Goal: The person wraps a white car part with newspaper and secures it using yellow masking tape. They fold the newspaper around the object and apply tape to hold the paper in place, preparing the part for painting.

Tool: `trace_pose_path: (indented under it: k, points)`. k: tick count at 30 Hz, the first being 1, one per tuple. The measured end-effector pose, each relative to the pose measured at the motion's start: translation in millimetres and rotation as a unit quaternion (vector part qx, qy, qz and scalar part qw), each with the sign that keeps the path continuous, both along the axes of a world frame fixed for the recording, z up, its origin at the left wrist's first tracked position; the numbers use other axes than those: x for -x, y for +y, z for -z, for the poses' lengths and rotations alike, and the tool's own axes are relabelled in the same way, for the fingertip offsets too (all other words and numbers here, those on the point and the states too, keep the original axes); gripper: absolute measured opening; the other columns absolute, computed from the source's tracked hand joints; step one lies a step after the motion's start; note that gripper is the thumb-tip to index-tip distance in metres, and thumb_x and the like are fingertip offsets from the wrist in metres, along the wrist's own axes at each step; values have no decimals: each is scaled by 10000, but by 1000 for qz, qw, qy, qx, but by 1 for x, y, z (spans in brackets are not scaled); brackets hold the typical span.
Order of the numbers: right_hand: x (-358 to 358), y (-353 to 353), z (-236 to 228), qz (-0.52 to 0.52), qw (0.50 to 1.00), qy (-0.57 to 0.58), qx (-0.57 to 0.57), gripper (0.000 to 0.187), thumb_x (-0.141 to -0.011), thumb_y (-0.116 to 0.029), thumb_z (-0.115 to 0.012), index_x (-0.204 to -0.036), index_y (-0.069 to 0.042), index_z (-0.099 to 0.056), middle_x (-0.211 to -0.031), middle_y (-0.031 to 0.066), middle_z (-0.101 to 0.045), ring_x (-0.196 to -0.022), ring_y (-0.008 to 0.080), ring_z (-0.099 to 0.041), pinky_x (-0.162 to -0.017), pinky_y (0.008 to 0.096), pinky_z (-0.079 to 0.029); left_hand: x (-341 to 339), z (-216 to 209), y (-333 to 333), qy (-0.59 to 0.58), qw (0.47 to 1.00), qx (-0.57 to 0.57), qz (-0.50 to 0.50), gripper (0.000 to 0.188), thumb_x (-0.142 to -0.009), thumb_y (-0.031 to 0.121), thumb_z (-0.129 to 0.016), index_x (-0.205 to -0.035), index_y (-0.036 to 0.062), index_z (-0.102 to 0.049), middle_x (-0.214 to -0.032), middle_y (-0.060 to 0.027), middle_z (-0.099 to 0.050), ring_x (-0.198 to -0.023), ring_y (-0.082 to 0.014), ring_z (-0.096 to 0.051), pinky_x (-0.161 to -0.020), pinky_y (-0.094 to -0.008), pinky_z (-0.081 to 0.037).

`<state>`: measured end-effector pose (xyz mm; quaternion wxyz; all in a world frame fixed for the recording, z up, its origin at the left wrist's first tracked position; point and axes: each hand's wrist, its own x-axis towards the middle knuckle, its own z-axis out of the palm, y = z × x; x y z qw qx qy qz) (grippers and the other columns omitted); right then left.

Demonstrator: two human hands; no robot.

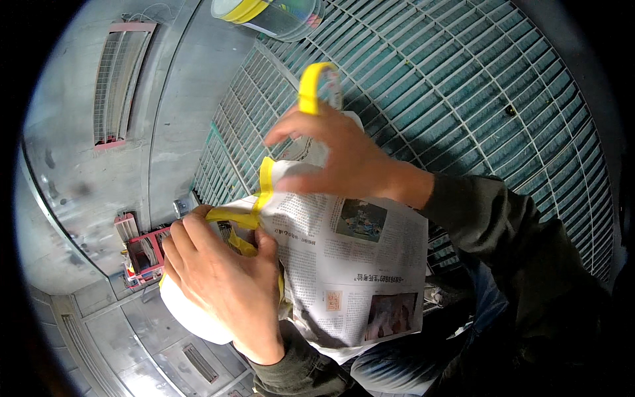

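Grey metal wall panels [202,73] rose on the left, with a red-framed lamp [122,86] on them; slatted grating [476,99] filled the upper right, and a clear round container [291,20] stood at the top edge. The newspaper [307,268] lay in front of the person, its near end above the jeans [400,360]; the white part [188,311] was at its left, under the left hand [221,278].

The left grip clasped the white part, thumb beside its tape-edged opening. The right grip was spread, thumb and fingers apart above the paper; the yellow tape roll [309,89] sat at its knuckles, though blur hid whether a finger carried it.

For good work here, the left hand needed to hold paper and part steady, while the tape strip [266,177] wanted laying flat along the edge and pressing outward in short strokes, without creases or gaps.

The newspaper's long axis seemed to run from the person toward the grating, its far end partly hidden behind the right hand [354,155]. The white part's rounded end pointed to the lower left.
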<state>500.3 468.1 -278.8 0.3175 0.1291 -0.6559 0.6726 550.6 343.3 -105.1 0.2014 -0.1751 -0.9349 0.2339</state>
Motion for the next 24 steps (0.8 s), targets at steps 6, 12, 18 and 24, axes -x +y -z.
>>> trace_pose_path:
  k: [6,12,18,24]
  points:
    - [-9,2,-3,78,984,91,-130,371,-814,-408,-775,-1012,-95,-744,-1026,63,-665,-1004,268,-574,-894,413,-474,1,2,1,10,1000,-1,13,562,-629,185,-822,-1112,20,-586,-1030,-166,-597,-1039,-400,-550,-934,-469,-439]
    - [10,-20,-4,-62,988,79,-115,425,-806,-433,-788,-979,-47,-742,-877,125,-665,-922,287,-585,-812,405,-481,2,1,3,6,1000,-1,0,552,-636,184,-814,-1113,21,-589,-1030,-162,-601,-1035,-398,-552,-926,-473,-442]
    - [23,-27,-3,-184,977,67,-86,387,-815,-370,-799,-881,2,-714,-764,169,-652,-783,324,-617,-723,421,-493,2,2,-7,2,1000,-2,4,546,-635,189,-824,-1095,24,-579,-1036,-160,-599,-1032,-398,-552,-915,-468,-444]
    - [29,-24,4,-241,969,53,-7,413,-820,-363,-809,-943,24,-736,-786,160,-684,-733,283,-654,-695,384,-501,2,4,-1,7,1000,-7,14,545,-623,188,-832,-1072,26,-570,-1025,-159,-589,-1024,-400,-552,-904,-470,-444]
